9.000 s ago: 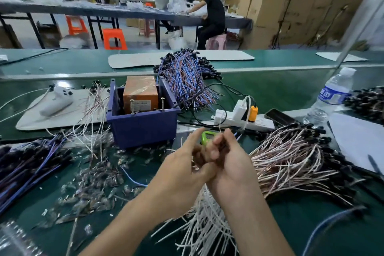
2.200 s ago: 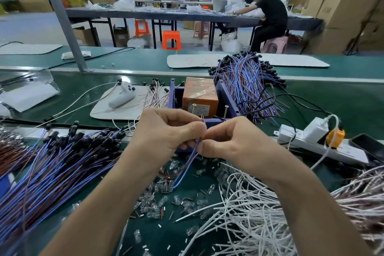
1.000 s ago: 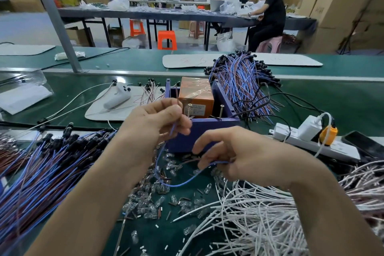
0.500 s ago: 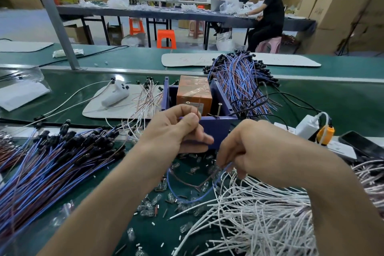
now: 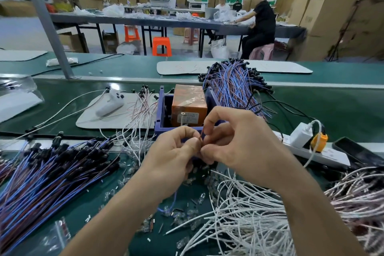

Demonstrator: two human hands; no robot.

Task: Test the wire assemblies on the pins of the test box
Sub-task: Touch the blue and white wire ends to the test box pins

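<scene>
The orange test box [image 5: 189,108] sits in a blue bin [image 5: 162,114] on the green bench, with a thin metal pin [image 5: 182,118] standing in front of it. My left hand [image 5: 174,158] and right hand [image 5: 234,141] meet just in front of the bin and pinch the ends of one thin wire assembly [image 5: 201,138] between thumb and fingers. A blue loop of that wire [image 5: 173,203] hangs below my left hand. The second pin is hidden behind my right hand.
A heap of blue and brown assemblies [image 5: 47,174] lies at the left, another [image 5: 234,87] behind the bin. White wires [image 5: 245,214] pile at the right. Small clear parts [image 5: 187,216] litter the bench. A power strip [image 5: 307,147] and phone [image 5: 357,151] lie right.
My hands have come together in front of the bin and both wire ends are now pinched close to each other. The view has shifted slightly left.
</scene>
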